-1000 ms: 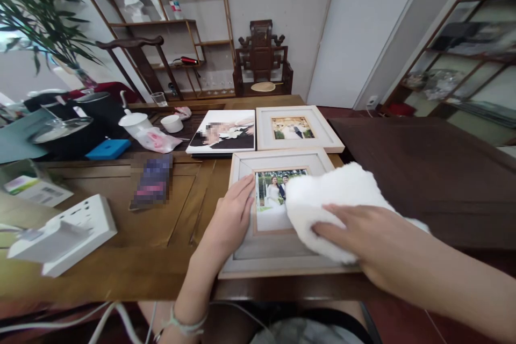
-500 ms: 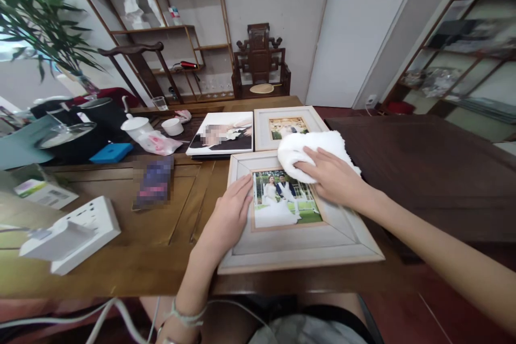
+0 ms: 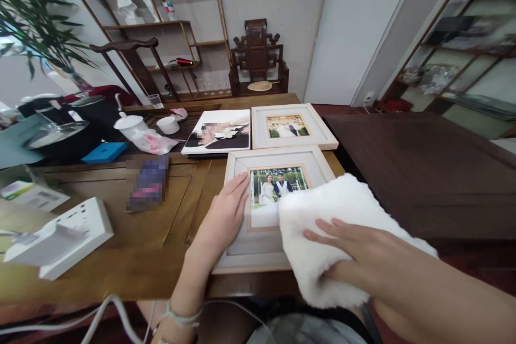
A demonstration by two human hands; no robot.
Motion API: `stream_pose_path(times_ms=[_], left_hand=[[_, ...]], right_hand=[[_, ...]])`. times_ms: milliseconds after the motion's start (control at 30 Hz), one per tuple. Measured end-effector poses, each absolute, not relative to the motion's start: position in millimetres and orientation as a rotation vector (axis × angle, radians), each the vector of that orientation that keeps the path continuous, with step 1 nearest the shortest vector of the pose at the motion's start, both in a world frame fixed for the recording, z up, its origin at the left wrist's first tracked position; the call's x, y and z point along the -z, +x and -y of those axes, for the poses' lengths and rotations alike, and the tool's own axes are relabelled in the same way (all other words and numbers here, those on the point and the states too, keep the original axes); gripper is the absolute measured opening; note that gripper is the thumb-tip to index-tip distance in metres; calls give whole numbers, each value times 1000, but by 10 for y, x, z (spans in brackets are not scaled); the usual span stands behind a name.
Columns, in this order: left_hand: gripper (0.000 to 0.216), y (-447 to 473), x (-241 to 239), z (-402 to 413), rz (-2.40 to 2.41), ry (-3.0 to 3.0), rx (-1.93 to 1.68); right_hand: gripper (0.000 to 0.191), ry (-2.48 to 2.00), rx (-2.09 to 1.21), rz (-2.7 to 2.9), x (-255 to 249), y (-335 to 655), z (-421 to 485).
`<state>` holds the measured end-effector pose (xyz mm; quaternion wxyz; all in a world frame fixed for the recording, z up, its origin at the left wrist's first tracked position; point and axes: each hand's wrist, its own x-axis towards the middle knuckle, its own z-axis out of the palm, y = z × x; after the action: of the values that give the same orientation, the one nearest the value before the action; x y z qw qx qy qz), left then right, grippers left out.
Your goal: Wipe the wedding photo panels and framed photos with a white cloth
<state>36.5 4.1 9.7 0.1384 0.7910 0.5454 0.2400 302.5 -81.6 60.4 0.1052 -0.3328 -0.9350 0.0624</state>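
A pale wooden picture frame (image 3: 237,226) lies flat at the table's front edge, with a photo of a couple (image 3: 268,185) in its middle. My left hand (image 3: 223,212) rests along its left side, fingers stretched out on the border; its thumb is hidden. In my right hand (image 3: 355,250) is a fluffy white cloth (image 3: 322,204), draped over the frame's lower right part and hanging past the table edge. The cloth hides that corner and part of the photo.
Behind lie a second picture frame (image 3: 318,123) and a white-edged photo panel (image 3: 226,142). To the left are a blue box (image 3: 104,152), a blurred phone-like item (image 3: 148,183), a white power strip (image 3: 76,236), a teapot (image 3: 131,122) and a cup (image 3: 167,126). A dark table (image 3: 423,172) stands right.
My right hand has drawn the white cloth from the frame's upper right corner down toward me, uncovering that corner and the second frame's lower edge. My left hand stays on the frame's left side.
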Motion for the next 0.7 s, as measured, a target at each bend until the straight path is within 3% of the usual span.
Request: stream_pose_path(times_ms=[367, 700], left_hand=[[34, 345, -208, -37, -1496, 2233, -859], [40, 350, -179, -27, -1471, 2307, -777]], right_hand=[[78, -1203, -222, 2677, -431, 2882, 534], [57, -1301, 284, 2563, -434, 2871, -166]])
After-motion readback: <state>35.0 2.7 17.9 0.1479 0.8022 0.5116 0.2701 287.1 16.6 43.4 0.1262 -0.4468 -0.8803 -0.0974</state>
